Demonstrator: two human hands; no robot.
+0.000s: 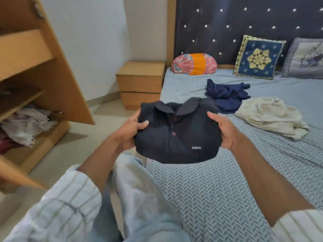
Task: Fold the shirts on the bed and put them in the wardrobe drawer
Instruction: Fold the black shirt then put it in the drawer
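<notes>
Held item: a folded dark polo shirt [176, 135], collar on the far edge, placket and small chest logo facing up, lifted clear of the bed [218, 189].
Left hand [129, 131]: grips the shirt's left edge, thumb laid on top of the fabric, the other fingers hidden beneath it.
Right hand [222, 131]: grips the right edge the same way, thumb on top, remaining fingers under the cloth and not visible.
Grip state: both hands hold the shirt at opposite edges, so the bundle spans the gap between them and sags a little at the near edge.
Long axis: the fold looks slightly wider hand to hand than collar to hem, though it is close to square.
Destination: the open wardrobe [40, 84] stands to the left of the grip, beyond the left hand, with pale folded clothes [26, 124] on a low shelf; which opening is the drawer I cannot tell.
Nearer hand: the left, so the carry probably swings leftward with that hand leading.
Still to fold: a crumpled navy shirt [227, 96] just beyond the right hand, and a cream shirt [269, 116] to the right of the grip, both lying on the bed.
Risk: the fold could slump open if either edge slackens during the swing.
</notes>
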